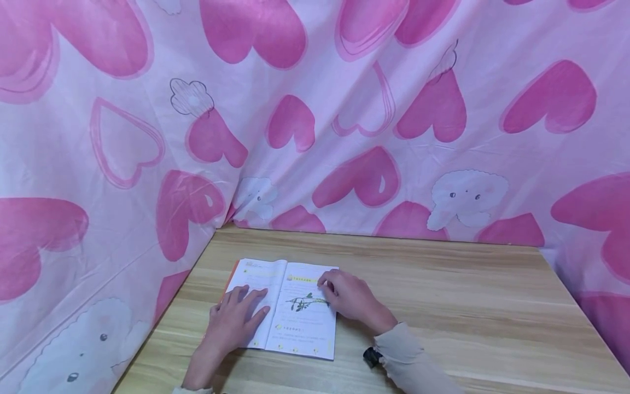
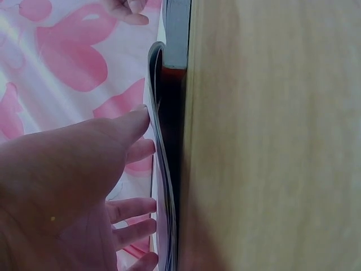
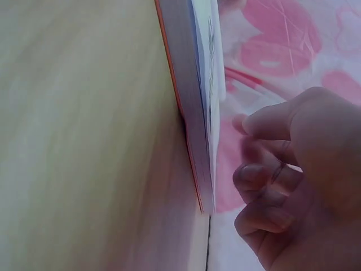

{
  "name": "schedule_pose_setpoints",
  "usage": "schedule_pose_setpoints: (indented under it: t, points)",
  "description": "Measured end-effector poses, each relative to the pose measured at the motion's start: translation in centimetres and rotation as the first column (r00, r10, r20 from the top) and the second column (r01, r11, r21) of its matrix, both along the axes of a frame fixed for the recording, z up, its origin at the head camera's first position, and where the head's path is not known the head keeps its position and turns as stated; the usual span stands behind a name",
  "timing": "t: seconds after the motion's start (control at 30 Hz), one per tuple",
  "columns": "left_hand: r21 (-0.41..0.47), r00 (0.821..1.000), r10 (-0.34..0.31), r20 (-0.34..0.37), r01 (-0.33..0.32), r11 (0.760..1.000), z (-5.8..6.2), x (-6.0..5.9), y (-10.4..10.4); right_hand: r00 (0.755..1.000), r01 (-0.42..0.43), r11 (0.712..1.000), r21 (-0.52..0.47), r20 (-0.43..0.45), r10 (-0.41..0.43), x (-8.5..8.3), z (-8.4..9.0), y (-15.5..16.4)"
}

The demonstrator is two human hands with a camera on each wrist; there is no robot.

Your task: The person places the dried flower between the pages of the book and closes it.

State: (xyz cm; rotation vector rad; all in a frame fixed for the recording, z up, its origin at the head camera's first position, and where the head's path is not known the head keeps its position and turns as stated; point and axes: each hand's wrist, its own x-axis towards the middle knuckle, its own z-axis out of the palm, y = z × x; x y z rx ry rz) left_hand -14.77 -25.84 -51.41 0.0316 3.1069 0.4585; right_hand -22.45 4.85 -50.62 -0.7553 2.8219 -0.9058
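Note:
An open book [image 1: 307, 328] with white printed pages lies on the wooden table. A green plant picture shows on its right page. My left hand [image 1: 235, 323] rests on the left page with fingers spread, and in the left wrist view the fingertips [image 2: 144, 226] touch the paper. My right hand [image 1: 351, 295] is at the upper right part of the right page. From the right wrist, this hand [image 3: 287, 175] has loosely curled fingers, stands apart from the page edges [image 3: 194, 107], and holds nothing visible.
The wooden table [image 1: 467, 306] extends to the right of the book. A pink cloth with hearts [image 1: 354, 175] hangs along the table's back and left side. A small black object [image 1: 372, 357] sits at the right sleeve [image 1: 406, 350].

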Motion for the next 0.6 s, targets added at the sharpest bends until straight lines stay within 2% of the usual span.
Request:
schedule_pose_setpoints:
  t: [0.2,0.33,0.6]
  points:
    - [-0.008,1.0,0.005,0.013,-0.005,1.0,0.0,0.0,0.1,0.995,0.055,0.998,0.024,-0.087,-0.053,-0.4,-0.5,1.9]
    - [-0.009,1.0,0.008,0.019,-0.008,1.0,-0.1,0.0,0.2,0.995,0.078,0.996,0.04,-0.062,-0.076,-0.6,-0.8,2.8]
    - [-0.001,1.0,0.004,0.013,-0.004,1.0,0.0,0.1,0.3,0.997,0.074,0.993,0.094,-0.022,-0.072,-0.8,-0.7,3.1]
